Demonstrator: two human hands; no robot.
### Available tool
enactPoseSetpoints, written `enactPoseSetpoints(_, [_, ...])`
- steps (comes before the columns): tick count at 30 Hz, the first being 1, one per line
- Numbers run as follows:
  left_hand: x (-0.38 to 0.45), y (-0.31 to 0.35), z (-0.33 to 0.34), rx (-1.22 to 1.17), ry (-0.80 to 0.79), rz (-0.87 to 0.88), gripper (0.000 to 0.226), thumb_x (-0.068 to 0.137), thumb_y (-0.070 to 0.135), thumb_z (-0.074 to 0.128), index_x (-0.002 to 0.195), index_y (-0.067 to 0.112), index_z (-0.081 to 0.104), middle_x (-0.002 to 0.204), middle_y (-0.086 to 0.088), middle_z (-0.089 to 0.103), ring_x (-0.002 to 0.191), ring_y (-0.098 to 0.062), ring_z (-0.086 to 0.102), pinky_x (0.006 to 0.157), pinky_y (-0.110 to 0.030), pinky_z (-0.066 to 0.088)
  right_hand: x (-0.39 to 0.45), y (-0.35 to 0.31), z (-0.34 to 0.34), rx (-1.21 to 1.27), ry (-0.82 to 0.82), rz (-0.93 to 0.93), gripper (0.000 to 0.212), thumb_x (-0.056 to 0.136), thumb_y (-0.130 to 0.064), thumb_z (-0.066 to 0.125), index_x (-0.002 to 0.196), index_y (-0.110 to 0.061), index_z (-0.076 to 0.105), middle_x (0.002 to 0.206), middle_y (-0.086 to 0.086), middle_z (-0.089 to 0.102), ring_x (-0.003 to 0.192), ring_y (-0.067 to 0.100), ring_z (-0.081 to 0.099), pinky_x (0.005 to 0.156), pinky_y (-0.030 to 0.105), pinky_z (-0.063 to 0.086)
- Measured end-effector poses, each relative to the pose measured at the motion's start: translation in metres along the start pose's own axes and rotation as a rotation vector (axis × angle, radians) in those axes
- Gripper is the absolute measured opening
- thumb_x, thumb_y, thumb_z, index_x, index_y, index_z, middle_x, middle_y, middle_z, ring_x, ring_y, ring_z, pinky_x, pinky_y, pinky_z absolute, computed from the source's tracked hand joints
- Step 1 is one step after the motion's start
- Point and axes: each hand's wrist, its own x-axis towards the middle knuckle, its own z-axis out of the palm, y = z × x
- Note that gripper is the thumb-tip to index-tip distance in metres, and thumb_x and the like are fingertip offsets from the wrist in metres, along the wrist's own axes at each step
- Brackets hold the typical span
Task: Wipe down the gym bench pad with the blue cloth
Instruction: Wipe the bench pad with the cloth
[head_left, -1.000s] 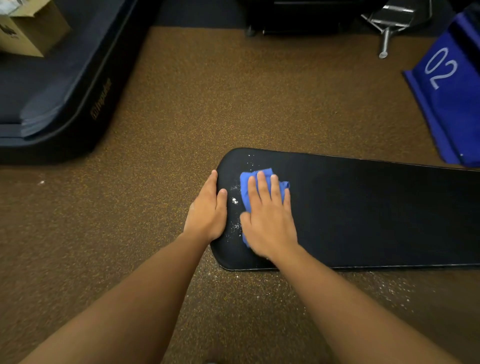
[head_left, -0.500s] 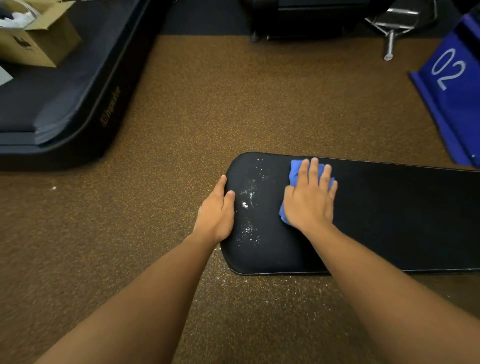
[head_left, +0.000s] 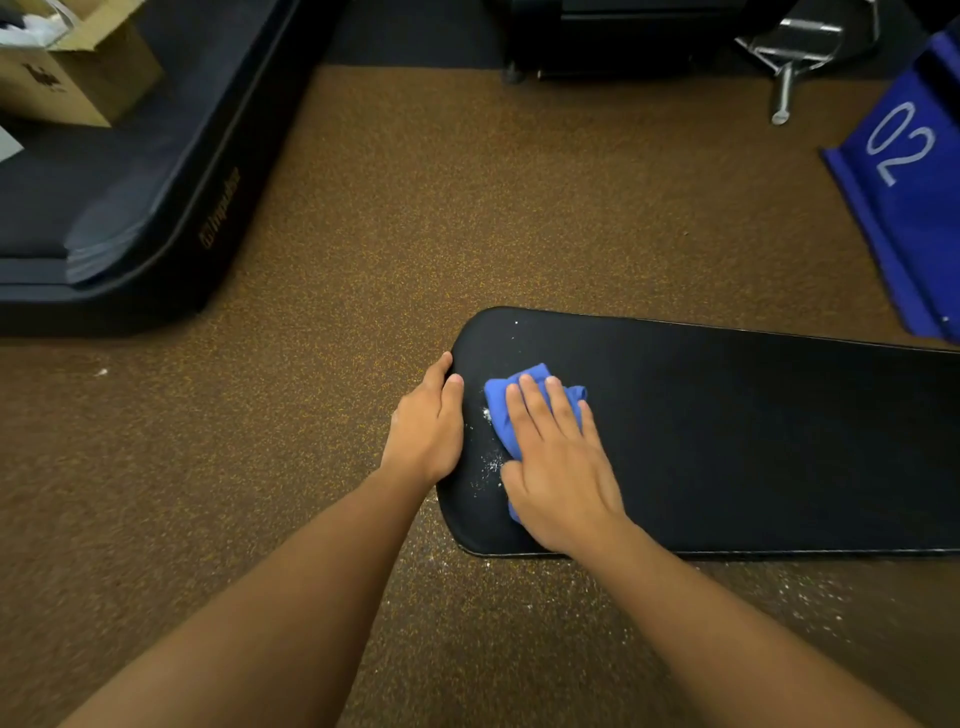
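Observation:
A long black gym bench pad (head_left: 737, 431) runs from the centre to the right edge, over the brown speckled floor. My right hand (head_left: 558, 462) lies flat on a crumpled blue cloth (head_left: 506, 402), pressing it onto the pad near its rounded left end. Most of the cloth is hidden under the palm. My left hand (head_left: 426, 423) grips the pad's left end, thumb on top. White specks (head_left: 491, 465) dot the pad between the two hands.
A dark padded platform (head_left: 135, 208) with a cardboard box (head_left: 67, 67) on it fills the upper left. A blue block marked 02 (head_left: 904, 176) stands at the right. Chrome equipment (head_left: 789, 47) sits at the top. White dust (head_left: 810, 597) lies on the floor below the pad.
My right hand slid the cloth right along the pad, then back left to the white specks beside my left hand. The left hand kept its hold on the pad's end.

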Motion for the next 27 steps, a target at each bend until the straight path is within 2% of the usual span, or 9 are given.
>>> enactPoseSetpoints(3, [0.000, -0.002, 0.001, 0.027, -0.001, 0.027, 0.047, 0.100, 0.037, 0.028, 0.146, 0.027, 0.030, 0.142, -0.006, 0.049, 0.128, -0.028, 0.043, 0.102, -0.035, 0.029, -0.004, 0.014, 0.000, -0.055, 0.048, 0.132, 0.074, 0.079, -0.033, 0.023, 0.147, -0.005, 0.032, 0.154, 0.012, 0.031, 0.144, 0.034, 0.022, 0.113, 0.052, 0.020])
enactPoseSetpoints(6, [0.000, -0.005, 0.001, 0.027, -0.013, 0.030, 0.048, 0.100, 0.039, 0.028, 0.147, 0.029, 0.028, 0.142, -0.004, 0.048, 0.129, -0.027, 0.043, 0.102, -0.035, 0.029, 0.017, 0.037, -0.010, -0.077, 0.034, 0.311, 0.071, 0.086, -0.033, 0.017, 0.151, -0.004, 0.012, 0.160, 0.014, 0.009, 0.147, 0.035, 0.003, 0.117, 0.051, 0.007])
enactPoseSetpoints(8, [0.001, -0.006, 0.002, 0.027, -0.016, 0.026, 0.048, 0.100, 0.039, 0.028, 0.147, 0.029, 0.028, 0.141, -0.005, 0.049, 0.128, -0.028, 0.044, 0.102, -0.036, 0.030, 0.045, 0.044, -0.016, -0.049, 0.037, 0.398, 0.067, 0.094, -0.031, 0.024, 0.151, -0.004, 0.001, 0.161, 0.012, -0.002, 0.146, 0.034, -0.007, 0.118, 0.051, 0.003])
enactPoseSetpoints(10, [0.001, -0.007, 0.003, 0.022, -0.012, 0.027, 0.048, 0.100, 0.039, 0.028, 0.147, 0.029, 0.029, 0.140, -0.007, 0.050, 0.127, -0.029, 0.045, 0.102, -0.036, 0.030, 0.070, 0.035, -0.018, -0.002, 0.058, 0.422, 0.067, 0.096, -0.030, 0.029, 0.151, -0.005, -0.001, 0.161, 0.012, -0.004, 0.146, 0.034, -0.009, 0.117, 0.052, 0.001])
enactPoseSetpoints(16, [0.006, -0.012, 0.001, -0.056, 0.025, 0.022, 0.045, 0.099, 0.041, 0.028, 0.141, 0.029, 0.041, 0.139, -0.006, 0.052, 0.128, -0.026, 0.045, 0.105, -0.033, 0.029, 0.070, -0.007, -0.006, -0.055, 0.024, 0.203, 0.071, 0.095, -0.036, 0.029, 0.151, -0.005, -0.003, 0.161, 0.013, -0.006, 0.146, 0.033, -0.010, 0.117, 0.053, 0.000])
enactPoseSetpoints(20, [0.007, -0.014, 0.003, -0.056, 0.033, 0.026, 0.053, 0.094, 0.045, 0.025, 0.141, 0.029, 0.042, 0.139, -0.006, 0.052, 0.128, -0.026, 0.046, 0.105, -0.033, 0.029, 0.037, -0.013, 0.001, -0.065, 0.024, 0.055, 0.073, 0.092, -0.038, 0.031, 0.152, -0.006, 0.005, 0.161, 0.012, 0.003, 0.147, 0.031, -0.005, 0.118, 0.052, 0.001])
enactPoseSetpoints(23, [0.006, -0.012, 0.001, -0.037, 0.024, 0.021, 0.049, 0.098, 0.043, 0.025, 0.142, 0.028, 0.040, 0.140, -0.006, 0.051, 0.128, -0.027, 0.045, 0.106, -0.035, 0.029, 0.010, -0.016, 0.007, -0.035, 0.040, 0.004, 0.074, 0.085, -0.037, 0.031, 0.151, -0.007, 0.017, 0.159, 0.012, 0.016, 0.147, 0.032, 0.008, 0.116, 0.052, 0.010])
enactPoseSetpoints(27, [0.007, -0.011, -0.001, -0.006, 0.005, 0.022, 0.045, 0.101, 0.038, 0.027, 0.143, 0.028, 0.039, 0.140, -0.007, 0.051, 0.128, -0.029, 0.045, 0.106, -0.037, 0.030, -0.012, -0.002, 0.007, -0.002, 0.026, -0.007, 0.074, 0.081, -0.036, 0.028, 0.149, -0.007, 0.023, 0.158, 0.011, 0.022, 0.146, 0.033, 0.015, 0.115, 0.054, 0.022])
